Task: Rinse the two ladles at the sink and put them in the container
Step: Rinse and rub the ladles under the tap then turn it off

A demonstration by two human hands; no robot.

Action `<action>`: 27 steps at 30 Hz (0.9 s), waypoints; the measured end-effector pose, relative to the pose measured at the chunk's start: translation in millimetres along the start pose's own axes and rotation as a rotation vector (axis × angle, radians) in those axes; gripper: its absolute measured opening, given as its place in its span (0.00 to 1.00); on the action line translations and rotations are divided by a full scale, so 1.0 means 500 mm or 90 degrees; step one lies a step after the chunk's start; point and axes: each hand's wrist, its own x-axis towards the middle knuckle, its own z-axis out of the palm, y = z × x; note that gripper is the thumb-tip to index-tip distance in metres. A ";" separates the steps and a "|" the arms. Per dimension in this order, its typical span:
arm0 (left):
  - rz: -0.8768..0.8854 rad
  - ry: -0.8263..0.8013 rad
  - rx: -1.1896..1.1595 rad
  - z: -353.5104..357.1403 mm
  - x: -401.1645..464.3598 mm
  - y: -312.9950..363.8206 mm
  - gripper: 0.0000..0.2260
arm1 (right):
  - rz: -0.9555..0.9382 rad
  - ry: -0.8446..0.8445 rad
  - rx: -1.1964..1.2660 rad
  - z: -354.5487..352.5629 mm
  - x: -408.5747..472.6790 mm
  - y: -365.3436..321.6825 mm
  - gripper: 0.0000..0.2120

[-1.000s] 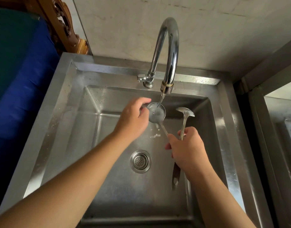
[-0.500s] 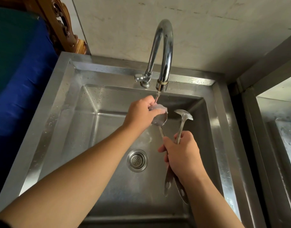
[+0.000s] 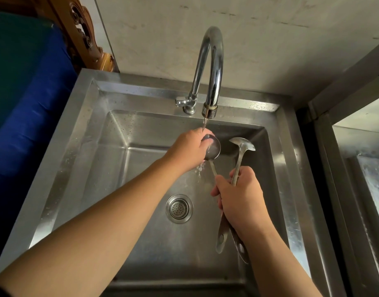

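Observation:
Two steel ladles are held together by their handles in my right hand [image 3: 242, 200] over the sink basin [image 3: 111, 168]. The left ladle [image 3: 214, 148] has its bowl under the thin stream from the tap [image 3: 212, 67]. My left hand [image 3: 188, 148] cups that bowl, fingers wrapped on its far side, and water runs off below it. The right ladle [image 3: 242, 144] stands beside it, bowl up and outside the stream. Both handle ends stick out below my right hand. No container is in view.
The round drain strainer [image 3: 179, 209] sits in the basin floor under my arms. A second steel surface [image 3: 370, 179] lies to the right past a dark gap. Blue and green cloth [image 3: 23, 93] and carved wood [image 3: 85, 39] stand at the left.
My left hand has closed over the left ladle's bowl, which was open to the stream a second ago. My right hand has slid up the handles a little, so both handle ends now show.

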 end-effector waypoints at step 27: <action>-0.149 0.074 -0.214 -0.025 -0.014 -0.024 0.11 | 0.026 -0.052 0.067 0.048 0.005 -0.006 0.03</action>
